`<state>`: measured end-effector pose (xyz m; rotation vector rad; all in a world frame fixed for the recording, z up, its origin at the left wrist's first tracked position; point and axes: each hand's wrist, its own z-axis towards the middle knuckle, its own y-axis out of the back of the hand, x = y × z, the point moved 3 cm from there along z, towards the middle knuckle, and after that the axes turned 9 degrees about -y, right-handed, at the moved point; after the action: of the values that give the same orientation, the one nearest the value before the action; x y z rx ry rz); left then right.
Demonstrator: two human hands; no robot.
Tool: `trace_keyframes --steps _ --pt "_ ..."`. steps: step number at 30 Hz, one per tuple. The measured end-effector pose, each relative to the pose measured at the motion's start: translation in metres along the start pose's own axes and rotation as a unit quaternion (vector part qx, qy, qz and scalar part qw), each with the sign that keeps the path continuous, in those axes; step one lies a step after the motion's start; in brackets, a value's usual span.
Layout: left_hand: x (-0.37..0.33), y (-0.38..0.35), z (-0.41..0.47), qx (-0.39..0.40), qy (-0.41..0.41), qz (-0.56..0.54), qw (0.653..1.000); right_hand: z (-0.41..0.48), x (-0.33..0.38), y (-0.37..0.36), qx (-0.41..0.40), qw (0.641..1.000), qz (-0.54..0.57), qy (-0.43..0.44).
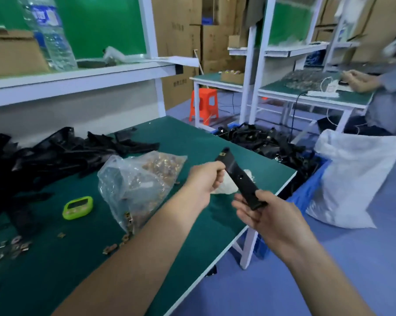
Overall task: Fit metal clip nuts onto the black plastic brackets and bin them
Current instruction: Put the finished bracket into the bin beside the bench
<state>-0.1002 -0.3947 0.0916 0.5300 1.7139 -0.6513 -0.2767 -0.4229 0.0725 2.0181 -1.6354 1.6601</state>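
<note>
Holding one black plastic bracket [240,179] in the air above the right edge of the green desk [78,258], with both hands clamped on it. Gripping the near, lower end with the right hand [260,213], fingers curling round it from beneath. Pinching the bracket's left edge higher up, just below the far tip, with the left hand [206,179]. Angling the bracket's long axis away from the body, up and to the left, with the near end in the right hand and the far tip pointing toward the back of the desk. Showing a brass-coloured clip nut [222,153] already sitting on that far tip, though blurring too much to tell how fully seated. Judging from this, finishing the fitting and facing the binning step. Looking toward the blue bin [311,179] on the floor just beyond the desk's right edge, ahead and to the right of both hands, heaped with finished brackets [260,142]. Placing the right hand nearer to the bin than the left, so likely calling for the left to let go and the right to carry the bracket forward and rightward. Sharing the desk with a clear bag of clip nuts [142,179] just left of the left hand, a heap of bare brackets [44,156] farther left toward the back, loose clip nuts [10,247] scattered at the front left, and a green timer [78,207] beside the bag. Noting a white sack [352,179] standing on the floor right of the bin.
</note>
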Motion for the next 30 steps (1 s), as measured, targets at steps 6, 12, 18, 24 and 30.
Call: trace_keyframes --steps 6,12,18,24,30 --pt "0.014 -0.069 0.04 0.073 0.1 -0.058 0.991 0.034 0.032 0.026 -0.063 0.995 0.08 -0.013" --pt "-0.029 -0.087 0.093 0.0 0.105 -0.061 0.993 0.134 0.15 -0.03 -0.037 0.996 -0.059 -0.058" --pt "-0.025 -0.05 0.108 -0.037 0.026 0.016 0.999 0.17 0.065 -0.079 -0.041 0.98 -0.188 -0.042" --pt "-0.019 0.027 0.083 -0.051 -0.159 0.207 0.964 0.147 0.029 -0.091 0.03 0.976 -0.215 -0.011" --pt "-0.063 0.132 0.051 -0.132 -0.299 0.32 0.889 0.123 0.009 -0.152 0.137 0.94 -0.309 0.044"
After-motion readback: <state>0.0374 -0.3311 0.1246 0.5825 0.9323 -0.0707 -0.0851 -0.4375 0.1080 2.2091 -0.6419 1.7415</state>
